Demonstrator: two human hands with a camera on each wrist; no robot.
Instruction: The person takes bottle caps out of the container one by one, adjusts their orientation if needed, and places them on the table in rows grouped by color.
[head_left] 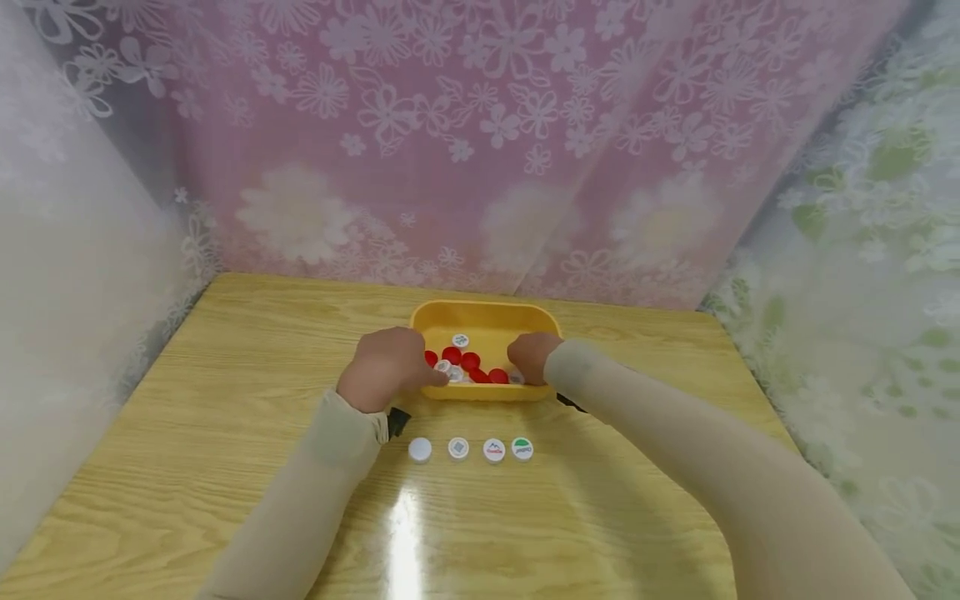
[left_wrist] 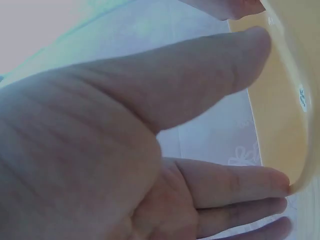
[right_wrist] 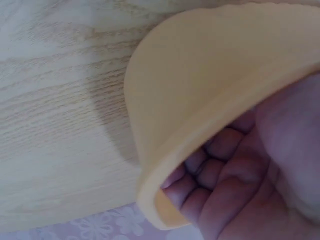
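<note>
A yellow plastic box (head_left: 487, 315) stands on the table with red and white bottle caps (head_left: 470, 361) inside. My left hand (head_left: 388, 368) holds the box's left end, its thumb over the near rim and its fingertips against the edge in the left wrist view. Down inside the right end is my right hand (head_left: 534, 357), its fingers curled in the right wrist view (right_wrist: 220, 175). A white cap (head_left: 516, 377) lies right by these fingers. I cannot tell whether they pinch a cap. In front of the box, a row of several white caps (head_left: 458, 448) lies on the table.
The wooden table (head_left: 262, 333) has a light grain and a bright reflection near the front. A pink flowered curtain (head_left: 450, 167) hangs behind it. Pale patterned cloth (head_left: 885, 292) hangs along the right side.
</note>
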